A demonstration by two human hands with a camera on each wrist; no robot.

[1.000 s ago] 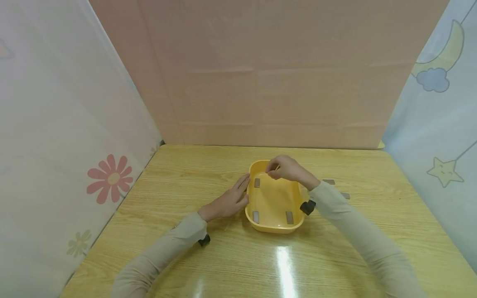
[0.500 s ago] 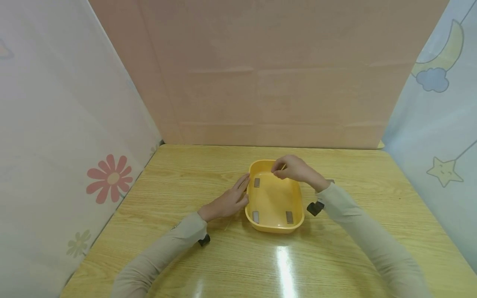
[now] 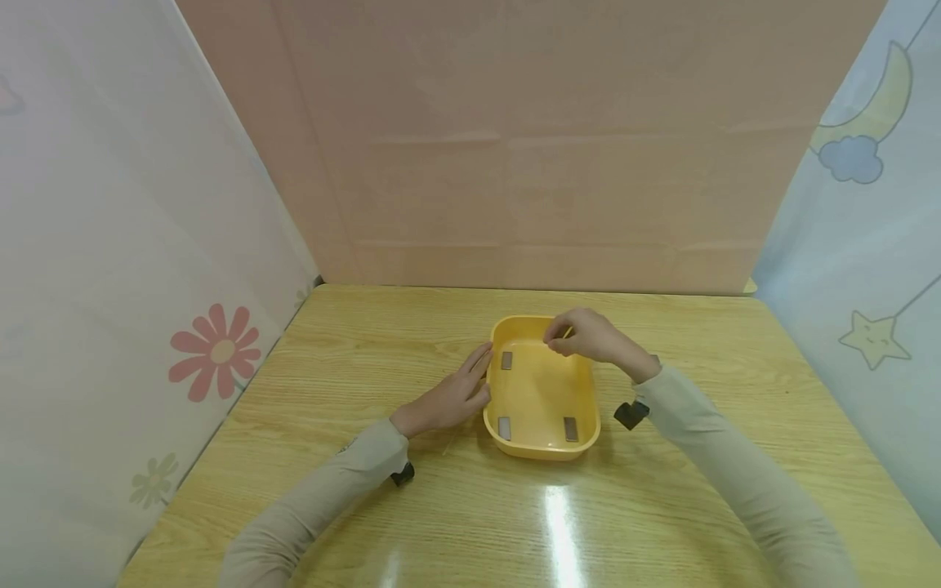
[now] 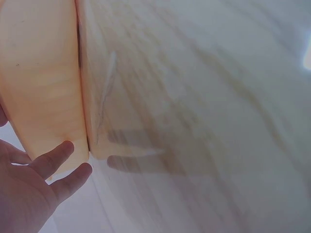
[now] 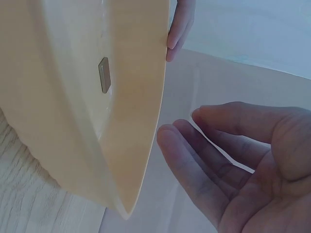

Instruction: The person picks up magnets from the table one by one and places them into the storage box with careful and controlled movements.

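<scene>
A yellow plastic tub (image 3: 542, 388) with rounded corners sits on the wooden table. Small grey rectangular pieces (image 3: 570, 429) lie inside near three of its corners; my right hand covers the far right corner. My left hand (image 3: 443, 398) rests straight fingers against the tub's left wall, whose outside (image 4: 46, 87) shows in the left wrist view. Over the far right rim hovers my right hand (image 3: 588, 336), fingers bent. In the right wrist view its fingertips (image 5: 169, 138) are apart from the thumb and nothing shows between them. One grey piece (image 5: 104, 75) is visible inside there.
The wooden table (image 3: 367, 343) spreads around the tub. A dark edge of something shows just behind the right cuff. A pink-brown backdrop (image 3: 529, 163) stands behind, with printed curtains (image 3: 88, 245) at both sides.
My right hand has shifted a little to the right over the tub's far rim. Its sleeve now covers the grey pieces on the table at right. The left hand and tub stay put.
</scene>
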